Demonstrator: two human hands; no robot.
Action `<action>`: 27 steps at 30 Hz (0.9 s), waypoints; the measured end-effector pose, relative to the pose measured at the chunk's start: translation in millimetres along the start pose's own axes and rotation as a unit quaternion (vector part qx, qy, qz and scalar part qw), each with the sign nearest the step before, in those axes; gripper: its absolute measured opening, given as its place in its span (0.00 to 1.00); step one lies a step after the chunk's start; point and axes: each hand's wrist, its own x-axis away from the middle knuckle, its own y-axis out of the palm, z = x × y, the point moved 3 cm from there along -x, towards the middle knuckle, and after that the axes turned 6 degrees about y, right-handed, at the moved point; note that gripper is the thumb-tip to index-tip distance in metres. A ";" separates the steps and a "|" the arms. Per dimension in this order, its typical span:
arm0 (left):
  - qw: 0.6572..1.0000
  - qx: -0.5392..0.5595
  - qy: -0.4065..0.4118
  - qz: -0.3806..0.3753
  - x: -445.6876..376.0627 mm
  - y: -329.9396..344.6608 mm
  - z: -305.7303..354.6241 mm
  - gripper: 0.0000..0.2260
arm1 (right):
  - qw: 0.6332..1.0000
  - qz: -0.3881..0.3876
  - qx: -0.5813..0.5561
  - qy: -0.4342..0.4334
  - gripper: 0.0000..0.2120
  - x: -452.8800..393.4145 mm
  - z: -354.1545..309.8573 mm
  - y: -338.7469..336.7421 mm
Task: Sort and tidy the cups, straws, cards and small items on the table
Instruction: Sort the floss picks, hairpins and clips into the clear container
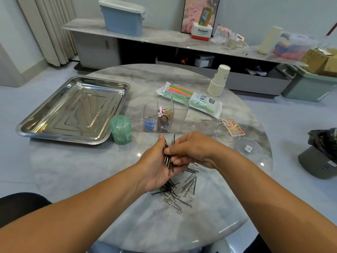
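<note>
We observed a round table (73, 170) of polished grey marble-patterned stone. Above its near centre the left hand (156, 167) was cupped, its fingers curled round a bundle of hairpins (168, 161) — thin black wire pins mixed with a few silvery ones — standing roughly upright in the palm. The right hand (191, 150) met it from the right, thumb and fingers pinching pins in that same bundle. Beneath the hands we saw a loose pile of pins (180, 192), black and silvery, lying crisscrossed on the stone. Just beyond the hands stood a clear ribbed plastic organiser (182, 110) holding small clips and ties. To its left were a translucent green cup (121, 129) and a shiny rectangular steel tray (73, 108); to its right a packet of coloured straws (189, 97), a tilted stack of paper cups (218, 81) and a card pack (233, 127).
</note>
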 end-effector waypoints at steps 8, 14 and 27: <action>1.000 -0.027 0.008 0.000 -1.8 -8.9 8.9 0.31 | 0.997 0.045 0.045 -0.045 0.06 4.3 -8.3 -11.6; 0.994 -0.095 -0.013 -0.049 2.9 -7.5 9.6 0.18 | 0.977 0.146 0.132 -0.082 0.06 -0.1 -6.6 -23.1; 0.895 -0.408 0.126 -0.130 -2.2 -6.3 10.9 0.21 | 0.981 0.026 0.150 -0.121 0.08 -2.3 -1.9 -12.9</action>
